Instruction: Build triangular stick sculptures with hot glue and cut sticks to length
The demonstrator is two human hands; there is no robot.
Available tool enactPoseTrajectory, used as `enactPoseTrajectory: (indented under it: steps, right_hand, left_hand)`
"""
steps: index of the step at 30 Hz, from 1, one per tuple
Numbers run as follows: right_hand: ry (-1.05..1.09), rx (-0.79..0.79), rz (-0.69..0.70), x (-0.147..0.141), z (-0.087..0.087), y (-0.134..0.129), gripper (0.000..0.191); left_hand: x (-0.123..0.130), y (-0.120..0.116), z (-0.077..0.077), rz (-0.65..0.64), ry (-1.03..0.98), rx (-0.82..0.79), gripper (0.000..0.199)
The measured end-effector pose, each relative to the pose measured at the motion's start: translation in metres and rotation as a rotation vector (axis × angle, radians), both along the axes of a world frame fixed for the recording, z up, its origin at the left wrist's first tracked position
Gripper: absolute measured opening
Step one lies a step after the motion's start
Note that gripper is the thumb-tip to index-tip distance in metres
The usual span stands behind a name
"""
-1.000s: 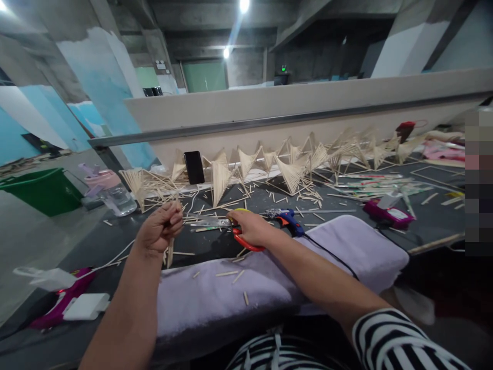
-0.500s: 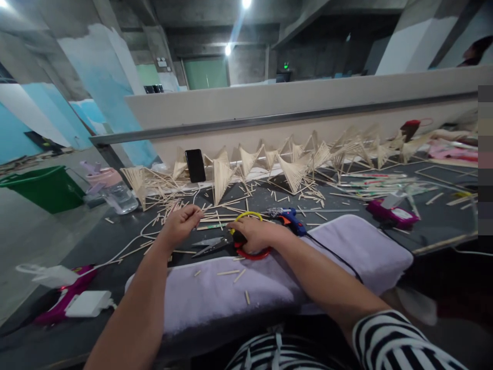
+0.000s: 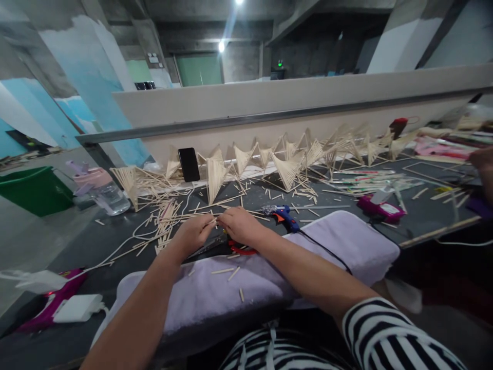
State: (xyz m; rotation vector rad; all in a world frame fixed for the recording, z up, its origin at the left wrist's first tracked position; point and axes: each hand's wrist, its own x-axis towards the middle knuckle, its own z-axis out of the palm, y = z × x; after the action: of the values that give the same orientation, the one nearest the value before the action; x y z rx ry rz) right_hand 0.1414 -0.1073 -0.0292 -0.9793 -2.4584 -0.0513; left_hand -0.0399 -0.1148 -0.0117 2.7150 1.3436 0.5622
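Observation:
My left hand (image 3: 194, 234) is closed in a pinch, and a tiny pale piece that looks like wooden stick shows at its fingertips. Close against it, my right hand (image 3: 241, 225) has its fingers pinched together too; what they hold is hidden. Below the hands lies a pair of scissors (image 3: 243, 250), its red handle partly covered by my right hand. A blue glue gun (image 3: 284, 217) rests on the table to the right of that hand. Loose wooden sticks (image 3: 165, 222) are heaped left of and behind my left hand.
Fan-shaped stick structures (image 3: 215, 174) line the back, beside an upright phone (image 3: 188, 164). A lilac cushion (image 3: 246, 293) lies along the front edge. Power strips (image 3: 57, 303) with cables, a water bottle (image 3: 110, 195) and a green bin (image 3: 36, 190) stand around. Another person's hand (image 3: 483, 159) shows far right.
My right hand has left the scissors handles and moved up and left to my left hand. The left hand has shifted right and slightly down. Another person's hand has appeared at the right edge.

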Motion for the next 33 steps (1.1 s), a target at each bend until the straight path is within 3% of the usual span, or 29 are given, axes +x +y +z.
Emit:
enactPoseTrajectory:
  steps: [4,17,22,27,33]
  right_hand:
    - [-0.103,-0.014,-0.027,0.0,-0.004,0.002,0.02]
    - [-0.164,-0.058,0.0,0.006,-0.013,0.004,0.016]
    - [-0.105,0.001,-0.081,-0.002,-0.019,-0.002,0.019]
    - [-0.017,-0.033,-0.105,0.004,-0.017,0.009,0.025]
    - [0.024,-0.13,-0.308,0.022,-0.022,0.034,0.028]
  left_hand:
    - [0.004,-0.003,-0.005,0.043,0.075,0.041,0.023]
    - [0.019,-0.012,-0.017,0.226,0.281,0.021,0.02]
    - [0.02,-0.01,-0.022,0.289,0.276,0.012,0.022]
    - [-0.008,0.009,-0.012,0.435,0.043,0.183,0.026]
    - [-0.049,0.025,0.002,0.539,-0.427,0.27,0.023]
